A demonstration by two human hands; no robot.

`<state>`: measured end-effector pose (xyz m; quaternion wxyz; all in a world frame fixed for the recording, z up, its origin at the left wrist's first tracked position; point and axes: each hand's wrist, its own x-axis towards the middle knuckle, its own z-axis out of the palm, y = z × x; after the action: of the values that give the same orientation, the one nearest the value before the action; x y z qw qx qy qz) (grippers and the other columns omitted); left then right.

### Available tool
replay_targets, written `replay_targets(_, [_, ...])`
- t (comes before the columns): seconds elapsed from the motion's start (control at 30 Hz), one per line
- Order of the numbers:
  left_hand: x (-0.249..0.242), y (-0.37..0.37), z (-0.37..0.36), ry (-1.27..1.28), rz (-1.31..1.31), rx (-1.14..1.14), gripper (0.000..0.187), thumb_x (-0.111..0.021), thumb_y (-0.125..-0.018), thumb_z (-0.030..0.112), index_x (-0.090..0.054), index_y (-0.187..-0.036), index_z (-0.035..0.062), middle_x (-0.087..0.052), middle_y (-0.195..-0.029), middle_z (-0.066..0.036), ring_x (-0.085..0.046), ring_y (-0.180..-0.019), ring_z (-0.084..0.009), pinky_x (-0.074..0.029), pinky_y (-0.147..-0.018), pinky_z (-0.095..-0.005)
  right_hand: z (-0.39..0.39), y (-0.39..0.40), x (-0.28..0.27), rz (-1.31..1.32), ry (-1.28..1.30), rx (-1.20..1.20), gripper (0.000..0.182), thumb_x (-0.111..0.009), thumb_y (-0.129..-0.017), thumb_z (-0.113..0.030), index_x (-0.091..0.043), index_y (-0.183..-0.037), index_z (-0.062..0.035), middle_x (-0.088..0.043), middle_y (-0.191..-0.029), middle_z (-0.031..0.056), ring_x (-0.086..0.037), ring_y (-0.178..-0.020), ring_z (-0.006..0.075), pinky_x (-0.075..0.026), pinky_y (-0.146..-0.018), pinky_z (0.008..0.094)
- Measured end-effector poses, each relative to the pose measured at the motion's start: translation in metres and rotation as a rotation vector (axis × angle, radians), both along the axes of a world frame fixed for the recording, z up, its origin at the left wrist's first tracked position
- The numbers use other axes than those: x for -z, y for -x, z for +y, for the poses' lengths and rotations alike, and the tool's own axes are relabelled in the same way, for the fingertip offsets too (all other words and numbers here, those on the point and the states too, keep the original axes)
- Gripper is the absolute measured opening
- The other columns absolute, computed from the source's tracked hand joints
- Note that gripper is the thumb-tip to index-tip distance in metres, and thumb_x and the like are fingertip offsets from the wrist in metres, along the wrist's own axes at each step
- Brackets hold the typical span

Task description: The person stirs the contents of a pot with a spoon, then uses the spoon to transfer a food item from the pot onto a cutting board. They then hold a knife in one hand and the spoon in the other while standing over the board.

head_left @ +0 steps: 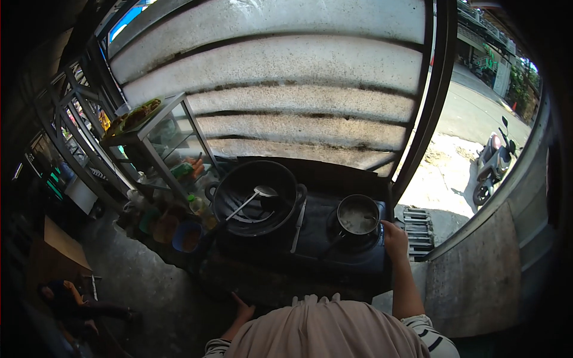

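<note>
A small pot (358, 215) with cloudy liquid sits on the right burner of a black stove (319, 238). At the pot's right side is my right hand (394, 240), its fingers closed near the rim around something too small to make out. A large black wok (255, 200) stands on the left, with a long-handled metal ladle (262, 192) resting in it. Between wok and pot lies a long flat metal utensil (298, 227). Low in front of the stove, my left hand (243, 308) has its thumb apart from the other fingers and holds nothing visible.
Left of the wok are a blue bowl (187, 236), a green-capped bottle (196, 204) and a glass display case (173, 143). A corrugated panel (304, 71) rises behind the stove. A person (71, 298) sits at lower left. Outside stands a motorbike (494, 164).
</note>
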<state>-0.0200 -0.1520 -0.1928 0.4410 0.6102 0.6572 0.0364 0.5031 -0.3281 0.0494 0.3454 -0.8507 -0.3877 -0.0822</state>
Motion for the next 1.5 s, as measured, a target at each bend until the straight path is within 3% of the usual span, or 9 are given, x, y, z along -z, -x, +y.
replay_targets(0.2, [-0.012,0.002,-0.003,-0.013,0.033,0.052,0.109,-0.063,-0.078,0.017,0.028,-0.137,0.013,-0.047,-0.121,-0.035,-0.054,-0.105,-0.046,-0.042,-0.093,-0.0449,0.018,-0.007,0.016,0.096,-0.069,0.106,0.02,-0.052,-0.087,-0.016,-0.066,-0.1,-0.0093,-0.066,-0.088,0.0147,-0.062,-0.083,0.0335,-0.048,-0.069,0.0413])
replay_targets(0.33, [0.002,0.009,-0.001,-0.187,0.016,0.104,0.108,-0.063,-0.079,0.017,0.028,-0.138,0.014,-0.048,-0.12,-0.035,-0.054,-0.106,-0.0458,-0.042,-0.093,-0.0455,0.031,-0.022,0.027,0.41,-0.204,0.133,0.025,-0.051,-0.09,-0.024,-0.066,-0.094,-0.0049,-0.066,-0.071,0.011,-0.065,-0.06,0.0224,-0.049,-0.056,0.033])
replay_targets(0.53, [-0.003,0.008,-0.004,-0.127,0.028,0.081,0.108,-0.063,-0.079,0.018,0.027,-0.138,0.0156,-0.049,-0.119,-0.034,-0.054,-0.104,-0.0466,-0.042,-0.092,-0.0463,0.035,-0.03,0.034,0.39,-0.227,0.141,0.025,-0.051,-0.09,-0.024,-0.065,-0.092,-0.0035,-0.065,-0.065,0.0079,-0.061,-0.049,0.0157,-0.046,-0.049,0.0282])
replay_targets(0.8, [0.011,0.011,0.0,-0.164,-0.01,0.08,0.11,-0.066,-0.075,0.016,0.023,-0.14,0.0121,-0.02,-0.142,-0.033,-0.04,-0.122,-0.0446,-0.036,-0.101,-0.0422,0.027,-0.029,0.028,0.479,-0.309,0.074,0.026,-0.049,-0.092,-0.023,-0.065,-0.096,-0.0033,-0.065,-0.066,0.0071,-0.058,-0.046,0.0123,-0.044,-0.045,0.0257])
replay_targets(1.13, [0.014,0.013,0.003,-0.076,-0.034,0.073,0.11,-0.065,-0.076,0.014,0.025,-0.139,0.0102,-0.019,-0.142,-0.033,-0.035,-0.126,-0.0432,-0.032,-0.104,-0.0415,0.012,-0.013,-0.045,0.366,-0.449,-0.078,0.032,-0.043,-0.097,-0.024,-0.063,-0.108,-0.0014,-0.063,-0.072,0.0082,-0.058,-0.051,0.0093,-0.044,-0.048,0.0233])
replay_targets(1.2, [0.007,0.01,0.002,-0.023,0.011,0.057,0.109,-0.063,-0.078,0.014,0.027,-0.138,0.0136,-0.031,-0.136,-0.035,-0.043,-0.119,-0.0458,-0.036,-0.1,-0.0442,0.015,-0.012,-0.056,0.341,-0.479,-0.083,0.029,-0.043,-0.097,-0.021,-0.063,-0.108,-0.0026,-0.063,-0.073,0.0092,-0.06,-0.055,0.014,-0.045,-0.05,0.0275])
replay_targets(1.27, [0.01,0.005,-0.001,-0.069,0.038,0.058,0.109,-0.063,-0.078,0.015,0.028,-0.138,0.0153,-0.036,-0.131,-0.035,-0.045,-0.115,-0.0465,-0.037,-0.099,-0.0454,0.021,-0.018,-0.058,-0.22,-0.426,-0.059,0.024,-0.046,-0.095,-0.019,-0.064,-0.097,-0.0031,-0.063,-0.076,0.0122,-0.062,-0.061,0.0245,-0.046,-0.054,0.0341])
replay_targets(1.3, [0.014,0.005,-0.004,-0.115,0.066,0.05,0.108,-0.062,-0.079,0.016,0.029,-0.137,0.017,-0.042,-0.127,-0.035,-0.048,-0.112,-0.0473,-0.038,-0.097,-0.0466,0.017,-0.021,-0.057,-0.132,-0.231,0.015,0.024,-0.046,-0.093,-0.018,-0.059,-0.083,-0.0011,-0.059,-0.072,0.0155,-0.058,-0.07,0.0338,-0.044,-0.061,0.04])
replay_targets(1.5, [-0.001,0.007,-0.002,0.024,0.077,0.024,0.108,-0.062,-0.079,0.019,0.028,-0.138,0.0202,-0.05,-0.117,-0.035,-0.052,-0.107,-0.0475,-0.041,-0.094,-0.0481,0.018,-0.038,-0.03,-0.02,-0.255,0.067,0.028,-0.048,-0.092,-0.022,-0.055,-0.075,-0.0003,-0.055,-0.066,0.0165,-0.053,-0.061,0.0338,-0.039,-0.056,0.0407])
